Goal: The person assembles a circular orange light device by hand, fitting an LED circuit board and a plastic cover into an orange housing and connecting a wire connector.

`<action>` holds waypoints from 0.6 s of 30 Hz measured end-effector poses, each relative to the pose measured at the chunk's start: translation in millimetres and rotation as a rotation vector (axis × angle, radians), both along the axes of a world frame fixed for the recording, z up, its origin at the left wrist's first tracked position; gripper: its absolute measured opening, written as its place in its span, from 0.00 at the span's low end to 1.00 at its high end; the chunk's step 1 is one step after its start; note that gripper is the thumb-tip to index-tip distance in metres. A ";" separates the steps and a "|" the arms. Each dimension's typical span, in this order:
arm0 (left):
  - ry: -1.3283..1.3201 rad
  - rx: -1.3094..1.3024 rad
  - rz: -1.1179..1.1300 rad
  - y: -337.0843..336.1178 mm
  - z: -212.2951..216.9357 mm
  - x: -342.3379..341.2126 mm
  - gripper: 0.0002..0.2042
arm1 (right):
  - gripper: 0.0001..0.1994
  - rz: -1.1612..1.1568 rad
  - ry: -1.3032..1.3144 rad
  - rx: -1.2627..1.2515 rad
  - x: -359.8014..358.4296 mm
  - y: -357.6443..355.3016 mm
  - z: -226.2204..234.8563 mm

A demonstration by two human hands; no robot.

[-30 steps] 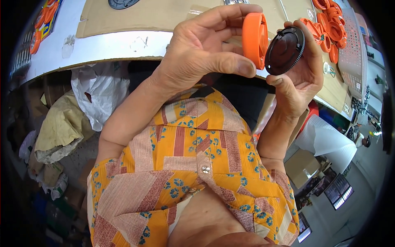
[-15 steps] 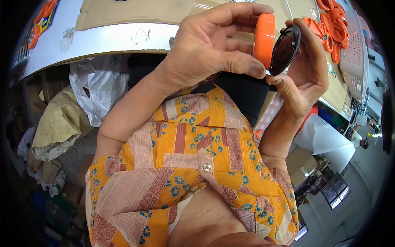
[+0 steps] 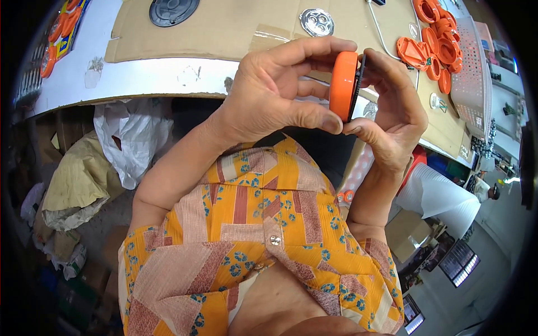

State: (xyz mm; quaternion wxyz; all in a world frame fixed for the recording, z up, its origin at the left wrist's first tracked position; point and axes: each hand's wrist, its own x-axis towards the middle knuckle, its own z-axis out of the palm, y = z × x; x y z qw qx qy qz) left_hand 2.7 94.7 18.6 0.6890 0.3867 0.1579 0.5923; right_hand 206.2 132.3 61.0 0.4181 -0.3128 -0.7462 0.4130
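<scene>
My left hand (image 3: pixel 274 89) grips an orange round plastic ring or shell (image 3: pixel 342 84) by its rim, thumb below and fingers above. Against the right face of that part sits a black toothed disc (image 3: pixel 357 87), seen almost edge-on. My right hand (image 3: pixel 390 103) curls around the disc's outer side, with its thumb at the lower edge and fingertips at the upper edge. Both parts are held up in front of my chest, near the table's front edge. Whether the disc is fully seated in the orange part cannot be told.
Cardboard (image 3: pixel 224 33) covers much of the white table (image 3: pixel 162 78). On it lie a dark round plate (image 3: pixel 174 10), a silver disc with holes (image 3: pixel 316 22) and several orange parts (image 3: pixel 443 45). A perforated white basket (image 3: pixel 471 78) stands at the right. Plastic bags (image 3: pixel 131 140) hang below the table.
The black disc, tilted and partly apart from the orange part before, now lies nearly parallel against it. My right hand has closed in leftward. Both hands appear slightly lower in the view.
</scene>
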 end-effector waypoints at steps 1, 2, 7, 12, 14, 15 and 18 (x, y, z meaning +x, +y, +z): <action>-0.008 -0.006 -0.002 -0.1 0.2 0.1 0.43 | 0.45 0.000 0.000 0.004 -0.8 -0.7 0.1; -0.008 -0.003 -0.002 0.5 0.5 -0.3 0.43 | 0.44 -0.010 0.010 -0.003 -1.8 -1.8 0.1; 0.007 0.011 -0.022 2.4 1.4 -1.0 0.43 | 0.42 -0.015 -0.007 0.015 -1.2 -1.8 3.2; -0.022 -0.021 -0.028 1.1 3.6 -1.2 0.42 | 0.39 -0.049 -0.030 0.042 -3.9 -3.3 6.8; -0.032 -0.027 -0.034 0.7 3.7 -1.8 0.42 | 0.39 -0.072 -0.031 0.021 -6.2 -6.7 9.9; -0.046 -0.038 -0.043 0.4 4.0 -2.4 0.43 | 0.38 -0.091 -0.035 -0.004 -7.1 -8.3 11.2; -0.044 -0.042 -0.060 -0.1 4.6 -3.6 0.43 | 0.38 -0.114 -0.035 -0.020 -7.6 -11.5 13.3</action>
